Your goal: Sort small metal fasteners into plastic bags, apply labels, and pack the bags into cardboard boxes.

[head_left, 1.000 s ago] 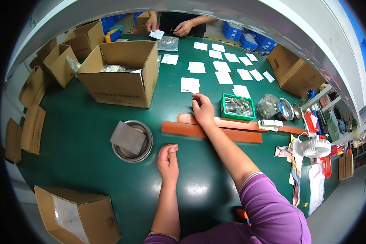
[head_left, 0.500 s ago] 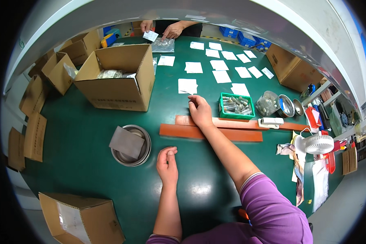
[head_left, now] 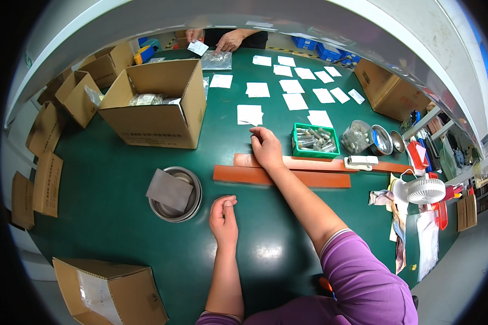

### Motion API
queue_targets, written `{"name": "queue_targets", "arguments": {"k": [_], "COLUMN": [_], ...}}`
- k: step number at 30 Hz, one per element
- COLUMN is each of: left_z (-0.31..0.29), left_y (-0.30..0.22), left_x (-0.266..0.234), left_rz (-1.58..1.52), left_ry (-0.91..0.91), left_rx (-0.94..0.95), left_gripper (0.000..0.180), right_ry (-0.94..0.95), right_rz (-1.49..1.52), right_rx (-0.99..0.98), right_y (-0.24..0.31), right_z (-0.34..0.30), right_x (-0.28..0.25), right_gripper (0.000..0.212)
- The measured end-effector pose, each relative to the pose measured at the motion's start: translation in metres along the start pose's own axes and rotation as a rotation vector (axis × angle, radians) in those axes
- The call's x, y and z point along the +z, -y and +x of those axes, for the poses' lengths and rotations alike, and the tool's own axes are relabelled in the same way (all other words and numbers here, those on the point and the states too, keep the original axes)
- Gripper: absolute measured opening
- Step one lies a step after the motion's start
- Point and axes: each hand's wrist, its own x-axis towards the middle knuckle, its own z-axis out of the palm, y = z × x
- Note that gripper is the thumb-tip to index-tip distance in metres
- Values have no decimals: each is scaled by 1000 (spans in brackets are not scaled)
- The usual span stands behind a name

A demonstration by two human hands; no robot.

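Note:
My left hand (head_left: 223, 221) rests on the green table, its fingers curled in together and nothing visible in them. Just left of it, a grey square plate (head_left: 169, 189) leans tilted across a round metal bowl (head_left: 196, 201). My right hand (head_left: 267, 149) lies over two reddish-brown bars, the far bar (head_left: 303, 163) and the near bar (head_left: 309, 180). Its thumb stands apart from the fingers and it holds nothing I can see. Beyond the bars sits a green basket (head_left: 315, 155) of small metallic cylinders. Several white paper slips (head_left: 249, 115) lie past my fingertips.
A large open carton (head_left: 160, 127) with bagged goods stands at the far left; another open box (head_left: 138, 295) is near left. A white stapler (head_left: 361, 163) and small fan (head_left: 425, 191) are at right. Across the table, a person's hand (head_left: 194, 36) holds a slip above a clear bag (head_left: 217, 61).
My hands have stayed where they were. The other person's slip has shifted slightly to the left.

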Motion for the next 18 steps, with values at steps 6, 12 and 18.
{"name": "queue_targets", "arguments": {"k": [6, 12, 18], "left_z": [0, 0, 0], "left_y": [2, -2, -2], "left_x": [-1, 1, 1], "left_rz": [5, 1, -9], "left_ry": [2, 7, 5], "left_rx": [-1, -7, -17], "left_gripper": [17, 16, 14], "right_ry": [5, 9, 22], "right_rz": [0, -12, 5], "right_rx": [10, 9, 12], "right_y": [0, -2, -1], "right_z": [0, 0, 0], "right_x": [0, 0, -1], "right_gripper": [19, 18, 18]}}
